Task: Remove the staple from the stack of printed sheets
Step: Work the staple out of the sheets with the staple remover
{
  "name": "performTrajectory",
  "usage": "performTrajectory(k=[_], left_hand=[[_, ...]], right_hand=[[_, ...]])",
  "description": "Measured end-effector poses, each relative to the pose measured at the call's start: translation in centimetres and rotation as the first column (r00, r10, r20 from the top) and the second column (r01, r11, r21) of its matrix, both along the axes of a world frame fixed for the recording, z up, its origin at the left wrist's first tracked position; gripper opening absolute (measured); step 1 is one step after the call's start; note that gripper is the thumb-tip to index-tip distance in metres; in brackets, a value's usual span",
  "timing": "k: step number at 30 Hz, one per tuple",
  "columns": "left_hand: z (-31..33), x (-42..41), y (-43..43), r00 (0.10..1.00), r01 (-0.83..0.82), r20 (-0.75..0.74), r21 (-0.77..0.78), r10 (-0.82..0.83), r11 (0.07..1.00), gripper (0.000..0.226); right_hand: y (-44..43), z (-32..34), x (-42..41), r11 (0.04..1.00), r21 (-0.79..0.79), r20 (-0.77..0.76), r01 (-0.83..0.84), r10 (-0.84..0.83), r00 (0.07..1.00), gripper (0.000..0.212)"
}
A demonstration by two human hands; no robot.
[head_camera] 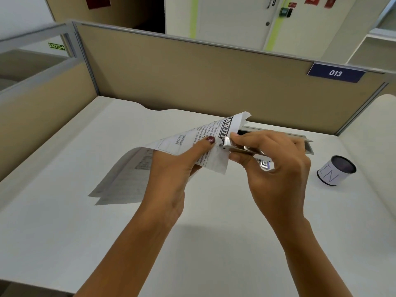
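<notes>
- now, your left hand [171, 179] holds the sheets [182, 140] up off the desk [85, 221]. its thumb [209, 140] presses down on the printed side near one corner, and its other fingers are hidden under the paper.
- the sheets hang in the air between your two hands. the corner by the bold black headline curls upward, while the far end droops down to your left and throws a grey shadow on the desk.
- your right hand [278, 168] grips a small metal tool [235, 147], with fingers and thumb curled tight round it. the tool's shiny tip touches the corner of the sheets, just beside your left thumb.
- the staple is too small to make out where the tip meets the paper, so you cannot tell whether the tool has caught it.
- a tin [336, 171] wrapped in white paper with the letters "in" on its side stands on the desk to your right, well apart from both hands. its dark open top faces up.
- behind your right hand, a long slot [308, 144] with a metal rim is set into the desk along the foot of the tan partition [192, 78].
- a dark blue label [335, 73] reading "013" sits near the partition's top edge, to the right.
</notes>
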State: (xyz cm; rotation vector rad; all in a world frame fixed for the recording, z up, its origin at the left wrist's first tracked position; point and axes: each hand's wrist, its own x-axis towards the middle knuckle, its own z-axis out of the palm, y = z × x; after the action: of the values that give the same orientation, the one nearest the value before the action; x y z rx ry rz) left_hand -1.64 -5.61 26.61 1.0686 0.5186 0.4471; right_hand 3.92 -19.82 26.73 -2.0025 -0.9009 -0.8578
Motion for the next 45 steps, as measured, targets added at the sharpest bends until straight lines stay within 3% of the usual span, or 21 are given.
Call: performTrajectory(k=[3,8,14,19,24,34,36,39,41,45], left_hand=[[-0.1,0.0,-0.1,1.000,0.001,-0.014,-0.007,-0.001,1.000,0.052],[0.1,0.1,-0.2,1.000,-0.012,-0.005,0.002,0.012,1.000,0.069],[-0.1,0.2,-0.2,0.998,-0.043,-0.039,0.050,0.045,0.998,0.061],[-0.1,0.1,0.1,0.999,-0.014,-0.039,0.015,0.015,1.000,0.052],[-0.1,0.0,0.5,0.999,0.026,-0.045,-0.025,-0.027,0.999,0.060],[0.1,0.0,0.4,0.997,0.081,-0.014,-0.055,-0.082,0.995,0.067],[0.0,-0.1,0.3,0.997,0.076,-0.011,-0.057,-0.077,0.995,0.065],[0.0,0.0,0.3,0.998,0.059,-0.033,-0.013,-0.059,0.998,0.069],[0.0,-0.1,0.4,0.998,0.054,-0.027,0.008,-0.054,0.999,0.063],[0.1,-0.2,0.6,0.998,0.064,0.020,-0.001,-0.064,0.998,0.053]], right_hand=[[-0.1,0.2,-0.2,0.999,-0.039,0.031,0.028,-0.026,0.999,0.015],[-0.1,0.5,-0.3,0.995,-0.081,0.100,0.058,-0.049,0.994,0.010],[0.3,0.8,-0.2,0.988,-0.140,0.148,0.061,-0.039,0.988,0.015],[0.3,0.7,0.2,0.995,-0.101,0.160,-0.018,0.034,0.987,0.004],[0.4,0.8,0.6,0.994,-0.099,0.268,-0.039,0.064,0.961,0.017],[0.3,0.6,1.4,0.997,-0.075,0.478,-0.031,0.064,0.876,0.021],[0.2,0.5,1.6,0.996,-0.057,0.457,-0.065,0.084,0.885,0.023],[0.3,0.1,1.2,0.991,0.014,0.288,-0.134,0.125,0.950,0.017],[0.3,-0.2,0.8,0.992,0.050,0.154,-0.118,0.109,0.982,0.006],[0.1,0.0,0.4,0.998,0.044,0.008,-0.044,0.044,0.999,0.015]])
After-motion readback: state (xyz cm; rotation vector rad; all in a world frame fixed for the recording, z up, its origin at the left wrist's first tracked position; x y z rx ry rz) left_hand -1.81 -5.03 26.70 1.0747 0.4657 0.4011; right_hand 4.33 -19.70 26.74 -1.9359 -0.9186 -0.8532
